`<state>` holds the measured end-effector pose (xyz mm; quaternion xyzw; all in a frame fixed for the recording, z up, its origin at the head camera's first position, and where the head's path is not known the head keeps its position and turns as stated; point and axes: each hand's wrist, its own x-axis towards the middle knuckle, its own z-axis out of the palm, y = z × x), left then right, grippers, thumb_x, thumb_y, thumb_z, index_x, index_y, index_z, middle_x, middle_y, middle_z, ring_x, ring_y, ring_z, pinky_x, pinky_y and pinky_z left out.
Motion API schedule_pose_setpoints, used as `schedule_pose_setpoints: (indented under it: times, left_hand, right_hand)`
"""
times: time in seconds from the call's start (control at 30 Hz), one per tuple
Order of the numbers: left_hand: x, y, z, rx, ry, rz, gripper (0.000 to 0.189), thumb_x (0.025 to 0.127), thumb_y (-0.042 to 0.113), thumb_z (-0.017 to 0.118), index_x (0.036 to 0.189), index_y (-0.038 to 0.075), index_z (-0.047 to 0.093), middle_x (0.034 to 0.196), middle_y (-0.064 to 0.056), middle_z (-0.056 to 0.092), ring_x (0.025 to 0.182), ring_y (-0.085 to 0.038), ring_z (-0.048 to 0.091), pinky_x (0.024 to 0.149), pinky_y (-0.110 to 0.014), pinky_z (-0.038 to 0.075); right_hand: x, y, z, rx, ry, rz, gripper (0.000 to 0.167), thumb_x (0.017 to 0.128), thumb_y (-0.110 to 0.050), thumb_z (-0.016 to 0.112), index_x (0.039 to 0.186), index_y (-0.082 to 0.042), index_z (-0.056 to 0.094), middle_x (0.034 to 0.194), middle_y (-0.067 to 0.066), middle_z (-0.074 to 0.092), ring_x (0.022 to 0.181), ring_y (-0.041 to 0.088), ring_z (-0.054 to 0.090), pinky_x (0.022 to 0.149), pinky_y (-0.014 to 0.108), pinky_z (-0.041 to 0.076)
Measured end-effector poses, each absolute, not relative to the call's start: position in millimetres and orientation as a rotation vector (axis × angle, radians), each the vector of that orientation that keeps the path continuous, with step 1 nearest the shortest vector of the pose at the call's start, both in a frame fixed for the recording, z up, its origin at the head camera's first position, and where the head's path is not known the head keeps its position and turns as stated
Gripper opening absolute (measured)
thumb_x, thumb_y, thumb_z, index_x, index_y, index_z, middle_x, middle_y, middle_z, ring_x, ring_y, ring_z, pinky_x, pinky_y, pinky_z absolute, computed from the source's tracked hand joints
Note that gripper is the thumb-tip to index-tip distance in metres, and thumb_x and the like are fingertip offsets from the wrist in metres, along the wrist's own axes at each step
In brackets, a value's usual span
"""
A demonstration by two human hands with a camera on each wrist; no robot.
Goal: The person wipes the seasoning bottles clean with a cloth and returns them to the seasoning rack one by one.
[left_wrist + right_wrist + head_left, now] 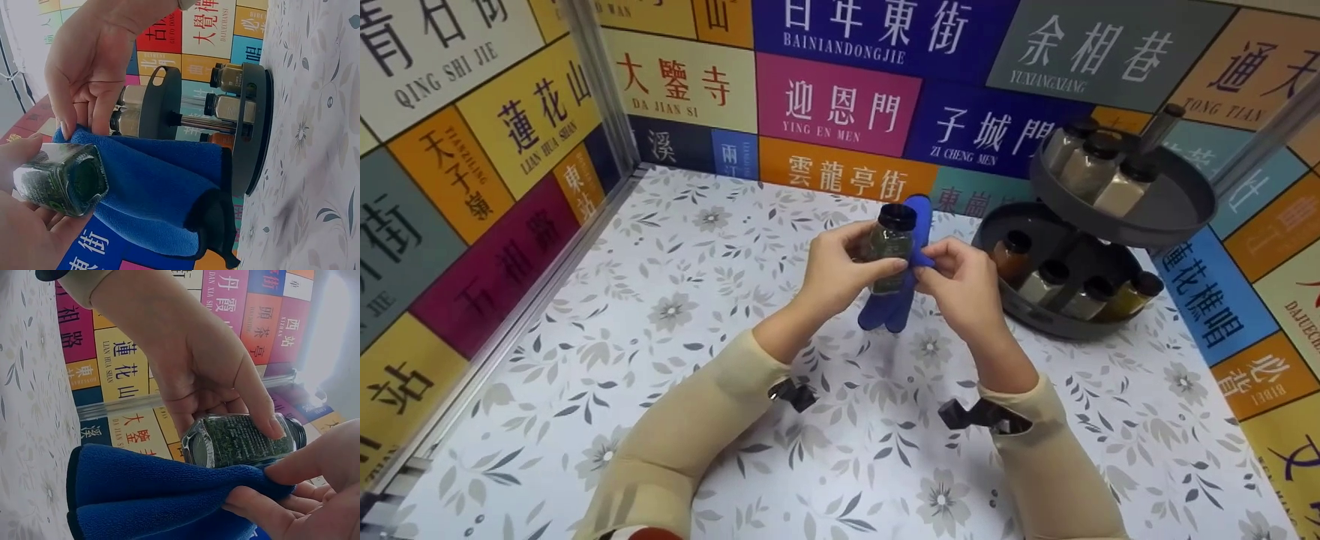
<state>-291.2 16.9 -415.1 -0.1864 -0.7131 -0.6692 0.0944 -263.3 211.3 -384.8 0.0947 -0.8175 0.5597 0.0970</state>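
Note:
My left hand [838,271] grips a glass spice jar [891,244] with a black lid, held upright above the table. Dried green flakes and a printed label show on the jar [242,439] in the right wrist view. Beside it, my right hand [960,279] pinches a blue cloth [885,309] between thumb and fingers. The cloth [152,185] hangs down in folds with dark edging, right against the jar. In the left wrist view the jar's clear base faces the camera, and its lid is out of sight there.
At the right stands a dark two-tier round rack [1035,319]. Several black-lidded spice jars sit on its lower tier, and others on the upper tray [1170,217]. A floral cloth covers the table [675,420]. Panels of coloured signs [840,105] enclose the back and sides.

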Motion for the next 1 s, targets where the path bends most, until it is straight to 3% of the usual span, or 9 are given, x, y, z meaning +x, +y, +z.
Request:
schedule_pose_setpoints:
  times: [0.23, 0.4, 0.67, 1.0]
  left_hand:
    - [-290, 24, -415, -0.613, -2.169, -1.946, 0.056, 0.086, 0.029, 0.091, 0.137, 0.012, 0.072, 0.116, -0.005, 0.08, 0.095, -0.015, 0.076, 0.082, -0.031, 0.064]
    - [-285, 28, -416, -0.646, -2.212, -1.886, 0.058, 0.086, 0.03, 0.091, 0.138, 0.014, 0.072, 0.117, -0.004, 0.079, 0.096, -0.013, 0.076, 0.086, -0.028, 0.063]
    - [-289, 21, -418, -0.616, -2.106, -1.823, 0.05, 0.088, 0.031, 0.089, 0.131, 0.009, 0.075, 0.104, -0.006, 0.08, 0.09, -0.013, 0.074, 0.082, -0.028, 0.063]
    - [-292, 6, -406, -0.567, -1.998, -1.905, 0.051, 0.088, 0.024, 0.089, 0.133, 0.008, 0.074, 0.106, -0.009, 0.08, 0.088, -0.016, 0.075, 0.081, -0.032, 0.064]
  right_hand:
    - [-266, 216, -383, 0.286, -2.175, 1.782, 0.01, 0.098, 0.009, 0.065, 0.106, 0.005, 0.069, 0.104, 0.017, 0.079, 0.088, 0.009, 0.078, 0.077, 0.026, 0.065]
    - [-266, 212, -386, 0.36, -1.899, 1.812, 0.014, 0.095, 0.017, 0.062, 0.103, 0.006, 0.068, 0.101, 0.012, 0.08, 0.098, 0.022, 0.079, 0.081, 0.028, 0.065]
    - [-267, 201, -404, 0.524, -1.969, 1.47, 0.012, 0.092, 0.018, 0.062, 0.103, 0.013, 0.066, 0.103, 0.025, 0.078, 0.102, 0.021, 0.079, 0.084, 0.022, 0.063]
    - [-259, 204, -394, 0.609, -2.292, 1.332, 0.01, 0.094, 0.009, 0.064, 0.103, 0.007, 0.069, 0.103, 0.02, 0.08, 0.1, 0.03, 0.08, 0.08, 0.015, 0.06]
